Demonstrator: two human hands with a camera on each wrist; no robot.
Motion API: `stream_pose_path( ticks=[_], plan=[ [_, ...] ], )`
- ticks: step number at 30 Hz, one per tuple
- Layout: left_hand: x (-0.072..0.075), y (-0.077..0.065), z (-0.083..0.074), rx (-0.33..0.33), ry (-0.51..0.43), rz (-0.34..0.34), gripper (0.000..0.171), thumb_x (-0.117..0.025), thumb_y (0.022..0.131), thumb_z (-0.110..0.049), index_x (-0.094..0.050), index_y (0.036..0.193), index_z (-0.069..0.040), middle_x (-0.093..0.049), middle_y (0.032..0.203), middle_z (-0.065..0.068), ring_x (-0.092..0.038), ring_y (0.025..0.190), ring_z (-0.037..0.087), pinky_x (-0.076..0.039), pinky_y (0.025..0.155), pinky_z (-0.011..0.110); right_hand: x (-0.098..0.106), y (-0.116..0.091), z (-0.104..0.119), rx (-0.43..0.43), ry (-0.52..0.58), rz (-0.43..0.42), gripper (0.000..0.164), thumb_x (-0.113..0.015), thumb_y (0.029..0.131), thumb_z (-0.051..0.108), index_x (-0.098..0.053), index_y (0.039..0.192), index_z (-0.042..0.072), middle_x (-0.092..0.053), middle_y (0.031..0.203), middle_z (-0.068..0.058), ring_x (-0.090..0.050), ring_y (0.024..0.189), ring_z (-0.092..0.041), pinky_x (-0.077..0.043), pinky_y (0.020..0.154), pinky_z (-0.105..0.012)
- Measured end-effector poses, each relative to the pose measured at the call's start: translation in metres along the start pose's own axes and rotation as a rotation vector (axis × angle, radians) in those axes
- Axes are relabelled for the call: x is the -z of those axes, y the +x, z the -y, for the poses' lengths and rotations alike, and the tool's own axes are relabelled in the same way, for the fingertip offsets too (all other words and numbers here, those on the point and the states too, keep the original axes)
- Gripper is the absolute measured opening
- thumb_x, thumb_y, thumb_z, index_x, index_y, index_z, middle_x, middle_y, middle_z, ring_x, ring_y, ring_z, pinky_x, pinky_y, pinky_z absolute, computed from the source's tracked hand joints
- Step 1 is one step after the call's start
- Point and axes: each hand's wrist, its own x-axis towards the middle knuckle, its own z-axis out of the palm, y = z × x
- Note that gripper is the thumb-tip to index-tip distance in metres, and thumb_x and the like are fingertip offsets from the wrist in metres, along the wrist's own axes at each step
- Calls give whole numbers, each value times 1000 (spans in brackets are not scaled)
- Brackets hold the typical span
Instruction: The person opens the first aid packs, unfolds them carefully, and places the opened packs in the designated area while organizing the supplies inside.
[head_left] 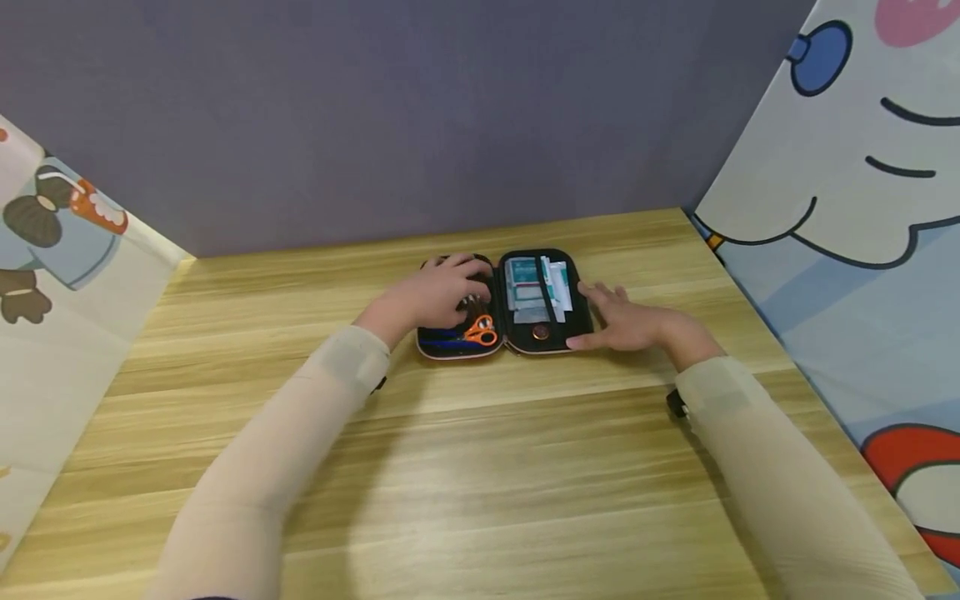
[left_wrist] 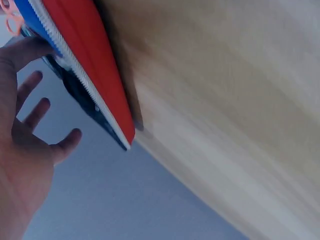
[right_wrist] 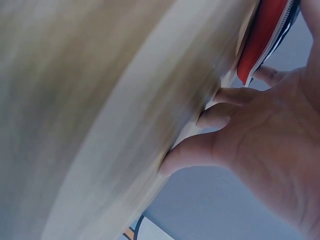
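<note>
An open zip case [head_left: 558, 340] with a black inside lies on the table, its red outer shell [left_wrist: 95, 45] visible in the left wrist view. Orange-handled scissors [head_left: 482, 330] and something blue [head_left: 442, 342] are in its left half. Flat packets [head_left: 527, 292] sit under a black strap [head_left: 545, 287] in the right half, above a small round copper-coloured item [head_left: 540, 332]. My left hand [head_left: 438, 294] reaches over the left half with fingers spread; what lies under the palm is hidden. My right hand [head_left: 626, 321] rests spread at the case's right edge, fingertips on the table.
The wooden table [head_left: 525, 483] runs back to a grey-purple wall [head_left: 420, 125]. Panels with cartoon pictures stand on the left [head_left: 67, 333] and on the right [head_left: 847, 317].
</note>
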Motion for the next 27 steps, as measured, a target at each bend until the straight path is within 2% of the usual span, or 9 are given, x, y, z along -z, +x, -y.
stream_pose_path(
  ticks=[2, 4, 8, 11, 15, 19, 23, 25, 27],
  plan=[
    [-1, -3, -2, -50, -25, -3, 30, -71, 103, -22, -74, 132, -29, -40, 169, 5, -27, 161, 36, -33, 120, 73, 1, 1, 0, -2, -4, -1, 124, -69, 92, 71, 6, 172, 13, 13, 177, -27, 16, 159, -59, -2, 125, -79],
    [-3, -3, -1, -45, -24, -27, 24, -72, 103, -27, -77, 126, -30, -44, 166, 5, -30, 159, 35, -35, 120, 71, 1, 0, 1, 2, -4, 0, 124, -69, 92, 70, 6, 172, 12, 14, 176, -28, 16, 158, -60, -2, 124, -80],
    [-9, 1, 5, 34, 18, -107, 20, -73, 102, -33, -81, 119, -28, -53, 157, 6, -40, 151, 32, -38, 117, 69, 0, 0, 1, 16, -3, 2, 123, -69, 93, 69, 5, 172, 11, 14, 176, -28, 16, 158, -61, -2, 123, -81],
    [-12, 4, 8, 105, 32, -133, 19, -73, 102, -35, -82, 117, -26, -55, 155, 7, -43, 146, 31, -39, 115, 68, 0, 0, 2, 24, -3, 1, 122, -69, 94, 68, 5, 172, 11, 14, 176, -28, 16, 158, -60, -2, 123, -81],
    [-12, 8, 9, 179, 6, -123, 19, -72, 103, -35, -83, 116, -26, -51, 160, 9, -41, 150, 36, -40, 115, 70, 0, -1, 3, 24, 2, 2, 121, -69, 94, 67, 5, 172, 11, 14, 176, -29, 16, 158, -61, -2, 123, -81],
    [-13, 14, 11, 201, -31, -103, 21, -71, 103, -35, -81, 115, -20, -55, 158, 14, -46, 152, 39, -43, 120, 62, 0, -1, 3, 23, 5, 3, 121, -68, 94, 68, 5, 172, 11, 14, 176, -29, 16, 158, -61, -2, 123, -81],
    [-14, 19, 16, 195, -14, -107, 20, -71, 103, -34, -78, 111, -17, -66, 142, 16, -65, 132, 37, -52, 113, 52, 0, 0, 3, 21, 3, 2, 121, -68, 94, 68, 5, 172, 10, 13, 176, -29, 15, 158, -61, -2, 124, -81],
    [-14, 21, 16, 201, 14, -114, 20, -71, 103, -33, -77, 112, -16, -68, 135, 16, -69, 121, 37, -56, 106, 53, 1, -1, 3, 17, 1, 1, 121, -68, 94, 68, 5, 172, 10, 13, 176, -29, 15, 158, -61, -2, 123, -81],
    [-13, 23, 17, 209, 41, -114, 20, -71, 104, -31, -76, 115, -16, -69, 131, 16, -69, 118, 39, -57, 102, 55, 1, -1, 3, 15, -1, 1, 121, -68, 94, 68, 4, 172, 10, 12, 176, -29, 15, 158, -61, -2, 123, -81]
  ],
)
